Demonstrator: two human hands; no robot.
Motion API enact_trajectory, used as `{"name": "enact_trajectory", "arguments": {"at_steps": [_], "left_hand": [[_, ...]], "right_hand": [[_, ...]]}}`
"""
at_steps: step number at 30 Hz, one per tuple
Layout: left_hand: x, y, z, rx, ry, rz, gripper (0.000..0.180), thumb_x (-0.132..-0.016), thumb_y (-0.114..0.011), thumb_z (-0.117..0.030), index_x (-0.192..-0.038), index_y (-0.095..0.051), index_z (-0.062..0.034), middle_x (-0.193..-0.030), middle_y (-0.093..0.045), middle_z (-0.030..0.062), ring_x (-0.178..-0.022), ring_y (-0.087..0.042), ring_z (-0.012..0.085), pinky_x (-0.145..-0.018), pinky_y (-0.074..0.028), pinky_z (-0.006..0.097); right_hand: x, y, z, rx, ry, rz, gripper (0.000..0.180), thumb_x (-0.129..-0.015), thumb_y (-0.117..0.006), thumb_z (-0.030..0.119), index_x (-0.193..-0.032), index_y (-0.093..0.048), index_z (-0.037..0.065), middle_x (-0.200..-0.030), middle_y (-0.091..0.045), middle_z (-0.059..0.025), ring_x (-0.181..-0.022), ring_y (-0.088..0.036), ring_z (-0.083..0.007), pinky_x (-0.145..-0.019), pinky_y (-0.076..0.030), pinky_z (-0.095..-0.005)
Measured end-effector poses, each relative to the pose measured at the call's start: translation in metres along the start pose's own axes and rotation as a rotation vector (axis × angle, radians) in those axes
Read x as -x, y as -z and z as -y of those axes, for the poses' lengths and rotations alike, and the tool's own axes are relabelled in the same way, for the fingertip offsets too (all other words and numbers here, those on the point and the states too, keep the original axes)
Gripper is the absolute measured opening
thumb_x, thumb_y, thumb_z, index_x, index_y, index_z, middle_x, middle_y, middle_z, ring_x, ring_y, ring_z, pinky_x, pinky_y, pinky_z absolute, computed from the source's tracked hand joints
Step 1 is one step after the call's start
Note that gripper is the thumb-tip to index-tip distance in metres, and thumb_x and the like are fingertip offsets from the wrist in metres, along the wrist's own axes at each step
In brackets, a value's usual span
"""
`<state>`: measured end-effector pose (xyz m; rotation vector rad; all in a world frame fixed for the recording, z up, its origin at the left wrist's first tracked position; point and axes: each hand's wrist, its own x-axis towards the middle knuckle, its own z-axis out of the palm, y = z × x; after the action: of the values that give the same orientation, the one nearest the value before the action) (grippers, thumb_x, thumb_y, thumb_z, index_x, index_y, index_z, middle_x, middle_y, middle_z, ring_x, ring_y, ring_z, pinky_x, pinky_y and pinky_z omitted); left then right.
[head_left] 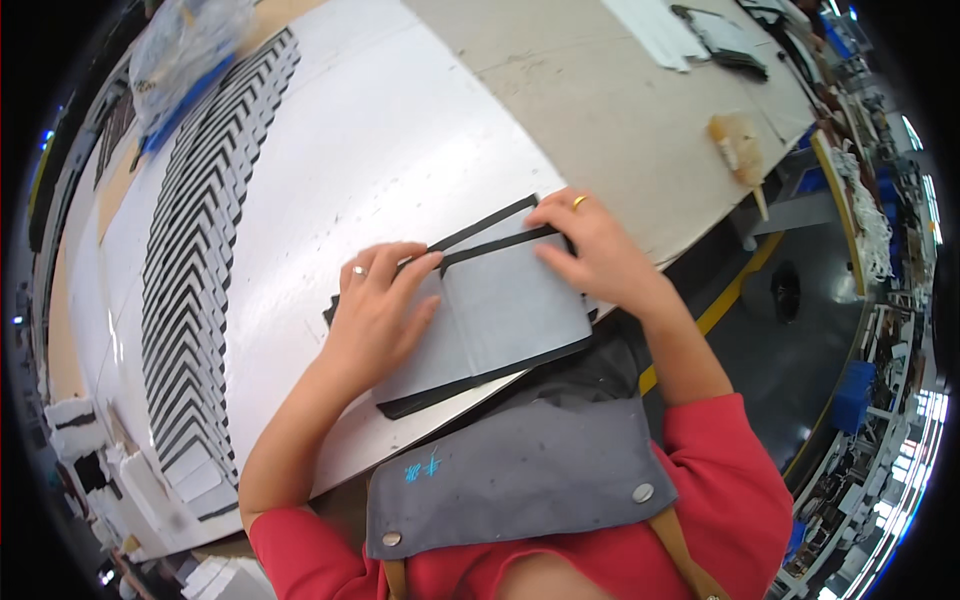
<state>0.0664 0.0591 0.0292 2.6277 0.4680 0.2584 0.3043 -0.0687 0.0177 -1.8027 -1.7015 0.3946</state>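
A light grey, black-edged sheet panel (pixel 515 305) lies at the table's near edge, on top of a similar panel (pixel 497 232) whose far edge sticks out behind it. My left hand (pixel 380 310) rests on the left part, fingers spread, fingertips at the black far border and thumb on the grey face. At the far right corner my right hand (pixel 598 250) straddles the top panel's edge, thumb on the near side and fingers beyond. The undersides of both hands are hidden.
A long fanned row of black-edged grey panels (pixel 190 270) covers the left of the white table (pixel 390 120). Behind it sits a clear plastic bag (pixel 185 65). White strips (pixel 655 30) lie far right, near a yellowish brush-like object (pixel 738 150). The table's edge runs close to me.
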Motion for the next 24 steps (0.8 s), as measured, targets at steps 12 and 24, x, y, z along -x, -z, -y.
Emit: {"name": "enact_trajectory", "arguments": {"at_steps": [12, 24], "left_hand": [[-0.021, -0.039, 0.011, -0.126, 0.156, -0.331, 0.017, -0.083, -0.060, -0.017, -0.083, -0.050, -0.0037, -0.082, -0.051, 0.0130, -0.075, -0.050, 0.0297, -0.064, -0.039, 0.038], [-0.025, -0.042, 0.006, -0.143, 0.162, -0.364, 0.022, -0.086, -0.056, -0.018, -0.072, -0.046, -0.0044, -0.070, -0.049, 0.0098, -0.064, -0.048, 0.0276, -0.060, -0.038, 0.038]], "right_hand": [[0.018, -0.014, -0.014, 0.062, 0.120, -0.206, 0.022, -0.078, -0.062, 0.015, -0.098, -0.059, 0.006, -0.103, -0.056, -0.0072, -0.102, -0.050, -0.0263, -0.085, -0.041, -0.0378], [0.010, 0.113, 0.089, -0.137, 0.739, -0.219, 0.020, -0.073, -0.056, 0.009, -0.092, -0.058, 0.004, -0.089, -0.058, -0.0092, -0.080, -0.058, -0.0239, -0.071, -0.045, -0.0335]]}}
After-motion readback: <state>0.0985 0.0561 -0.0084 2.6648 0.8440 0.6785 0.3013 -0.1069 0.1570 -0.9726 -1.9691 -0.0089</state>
